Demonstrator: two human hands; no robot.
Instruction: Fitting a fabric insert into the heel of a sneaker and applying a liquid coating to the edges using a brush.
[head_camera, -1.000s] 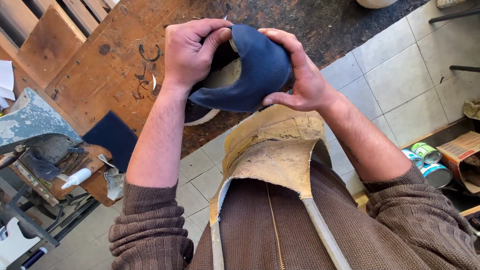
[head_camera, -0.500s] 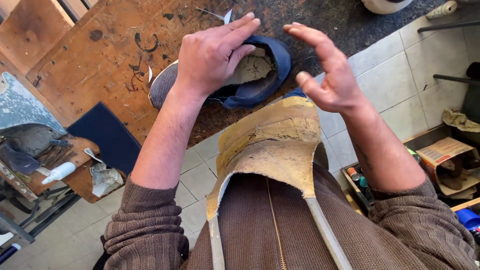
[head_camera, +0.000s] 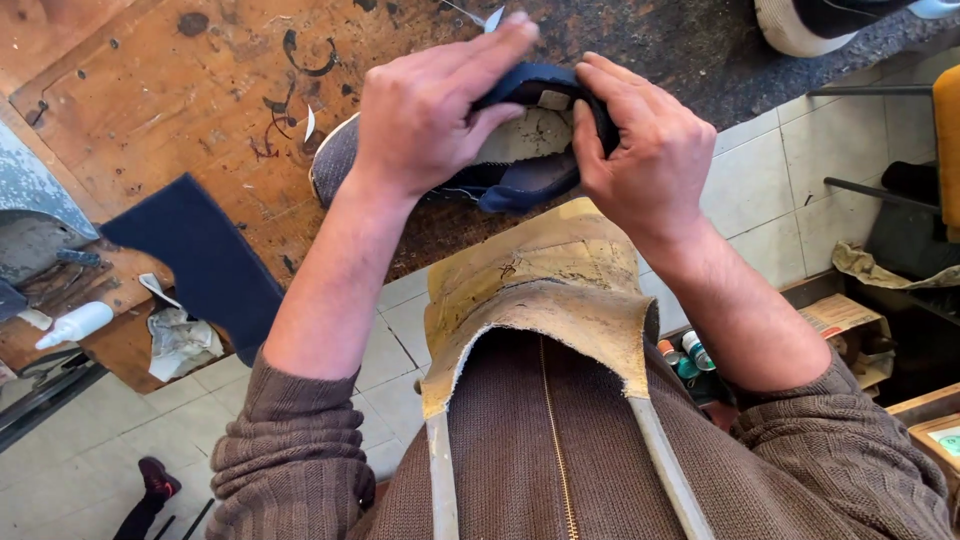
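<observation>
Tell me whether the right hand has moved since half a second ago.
Yes. The right hand closed in onto the dark blue shoe over the wooden bench, where earlier it was lifted clear.

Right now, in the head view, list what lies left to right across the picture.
White squeeze bottle → dark blue fabric sheet → left hand → blue shoe → right hand → small cans → cardboard box.

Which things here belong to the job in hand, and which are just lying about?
In hand:
- navy shoe, pale insole side showing
- left hand on it
- right hand on it

Lying about:
- navy fabric piece
- white bottle
- crumpled rag
- second shoe
- small cans
</observation>
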